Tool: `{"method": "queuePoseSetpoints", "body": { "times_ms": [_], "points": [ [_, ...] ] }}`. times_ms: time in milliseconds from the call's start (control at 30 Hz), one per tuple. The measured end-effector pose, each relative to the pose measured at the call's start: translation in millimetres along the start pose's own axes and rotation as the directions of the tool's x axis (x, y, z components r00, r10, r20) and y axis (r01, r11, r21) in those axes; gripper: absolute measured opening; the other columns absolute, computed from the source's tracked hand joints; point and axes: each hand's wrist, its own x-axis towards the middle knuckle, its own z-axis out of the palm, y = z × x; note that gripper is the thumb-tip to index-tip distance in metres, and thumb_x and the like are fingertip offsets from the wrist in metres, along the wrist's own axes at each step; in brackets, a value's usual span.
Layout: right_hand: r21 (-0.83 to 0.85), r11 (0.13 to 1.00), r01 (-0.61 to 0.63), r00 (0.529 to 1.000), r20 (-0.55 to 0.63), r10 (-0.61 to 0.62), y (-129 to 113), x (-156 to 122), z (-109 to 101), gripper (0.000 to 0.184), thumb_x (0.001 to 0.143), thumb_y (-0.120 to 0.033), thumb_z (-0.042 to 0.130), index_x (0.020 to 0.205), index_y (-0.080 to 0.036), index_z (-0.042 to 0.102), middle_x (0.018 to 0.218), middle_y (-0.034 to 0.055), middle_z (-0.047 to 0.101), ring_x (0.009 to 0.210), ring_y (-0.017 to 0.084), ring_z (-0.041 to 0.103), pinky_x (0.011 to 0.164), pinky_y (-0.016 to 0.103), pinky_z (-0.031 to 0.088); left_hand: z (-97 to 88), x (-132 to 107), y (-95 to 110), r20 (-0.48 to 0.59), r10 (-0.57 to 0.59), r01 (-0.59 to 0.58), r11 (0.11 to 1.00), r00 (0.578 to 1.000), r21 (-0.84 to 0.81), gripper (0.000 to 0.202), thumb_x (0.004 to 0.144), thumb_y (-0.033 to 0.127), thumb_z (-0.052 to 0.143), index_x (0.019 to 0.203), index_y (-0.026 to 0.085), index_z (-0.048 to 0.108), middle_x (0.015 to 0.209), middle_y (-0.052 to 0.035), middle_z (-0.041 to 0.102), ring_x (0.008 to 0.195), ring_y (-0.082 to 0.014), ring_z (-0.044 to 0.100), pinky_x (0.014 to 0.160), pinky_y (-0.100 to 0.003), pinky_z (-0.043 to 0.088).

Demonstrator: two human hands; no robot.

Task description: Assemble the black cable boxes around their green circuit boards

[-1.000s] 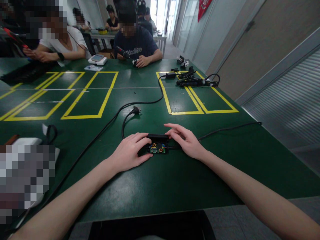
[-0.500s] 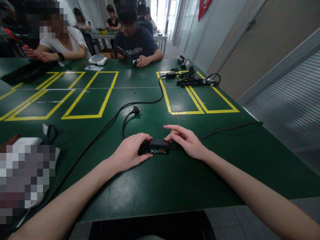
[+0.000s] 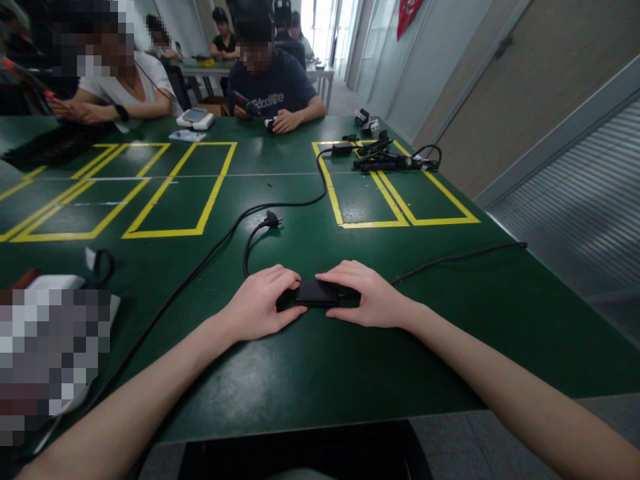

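Observation:
A black power adapter [image 3: 317,293] lies on the green table in front of me, its case top covering the inside. My left hand [image 3: 265,300] grips its left end, thumb on the near side and fingers on the far side. At the right end my right hand [image 3: 370,293] holds it the same way, thumb near and fingers far. From behind my left hand a short black cord runs up to a plug [image 3: 271,221] with its pins pointing right. Another black cable [image 3: 460,255] leads from behind my right hand to the table's right edge.
Yellow tape outlines [image 3: 165,235] mark the table [image 3: 250,393]. A bundle of black cords and adapters [image 3: 385,159] lies at the far right. A long black cable [image 3: 215,250] crosses on the left. Two people sit opposite; one holds a dark tool [image 3: 245,103].
The adapter's open side, with its circuit board and copper coil showing, is now covered by the black case. My right hand has come down from above and closed on the right end.

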Motion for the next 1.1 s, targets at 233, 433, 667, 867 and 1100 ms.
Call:
{"method": "queuePoseSetpoints", "body": {
  "times_ms": [233, 433, 667, 867, 1100],
  "points": [
    [-0.273, 0.96, 0.062, 0.997, 0.068, -0.045, -7.0, 2.6, 4.5, 0.041, 0.098, -0.036, 0.066, 0.13, -0.011, 0.065, 0.111, 0.0163, 0.074, 0.096, 0.027, 0.064, 0.08, 0.04, 0.047, 1.5, 0.6, 4.3, 0.011, -0.077, 0.076, 0.996, 0.997, 0.042, 0.031, 0.084, 0.03, 0.075, 0.107, 0.02, 0.057, 0.094, -0.0038, 0.07, 0.083, -0.0225, 0.069, 0.072, -0.032, 0.054],
    [-0.3, 0.95, 0.089, 0.991, 0.121, -0.054, -15.6, 5.1, 4.3, 0.04, 0.108, -0.038, 0.049, 0.127, -0.006, 0.062, 0.102, 0.0163, 0.072, 0.089, 0.026, 0.06, 0.078, 0.039, 0.043, 4.1, 2.9, 4.1, 0.105, -0.082, 0.074, 0.994, 0.991, 0.078, 0.031, 0.092, 0.026, 0.068, 0.12, 0.02, 0.057, 0.108, -0.0055, 0.074, 0.091, -0.022, 0.073, 0.078, -0.031, 0.055],
    [-0.3, 0.951, 0.072, 0.981, 0.192, -0.014, -16.0, 5.7, 4.0, 0.038, 0.111, -0.038, 0.04, 0.122, -0.009, 0.063, 0.097, 0.0139, 0.07, 0.086, 0.024, 0.059, 0.077, 0.036, 0.042, -3.6, 4.5, 9.6, 0.191, -0.066, 0.043, 0.992, 0.979, 0.121, 0.02, 0.098, 0.036, 0.063, 0.11, 0.02, 0.066, 0.093, -0.0034, 0.075, 0.08, -0.0207, 0.072, 0.068, -0.028, 0.048],
    [-0.255, 0.961, 0.111, 0.985, 0.158, -0.071, -13.7, 3.1, 5.2, 0.037, 0.109, -0.041, 0.046, 0.118, -0.01, 0.064, 0.095, 0.0123, 0.071, 0.084, 0.023, 0.06, 0.077, 0.036, 0.042, -4.1, 3.9, 12.2, 0.201, -0.062, 0.046, 0.996, 0.978, 0.08, 0.019, 0.097, 0.037, 0.065, 0.105, 0.02, 0.068, 0.087, -0.0027, 0.074, 0.075, -0.0203, 0.071, 0.066, -0.028, 0.047],
    [-0.252, 0.959, 0.133, 0.989, 0.096, -0.112, -11.6, 3.8, 5.3, 0.031, 0.107, -0.038, 0.052, 0.116, -0.011, 0.064, 0.092, 0.0104, 0.072, 0.081, 0.021, 0.064, 0.073, 0.034, 0.043, -1.6, 1.8, 9.3, 0.12, -0.004, -0.011, 0.993, 0.993, 0.122, 0.033, 0.1, 0.042, 0.06, 0.122, 0.019, 0.067, 0.098, -0.007, 0.077, 0.084, -0.0223, 0.074, 0.073, -0.03, 0.054]
  ]
}}
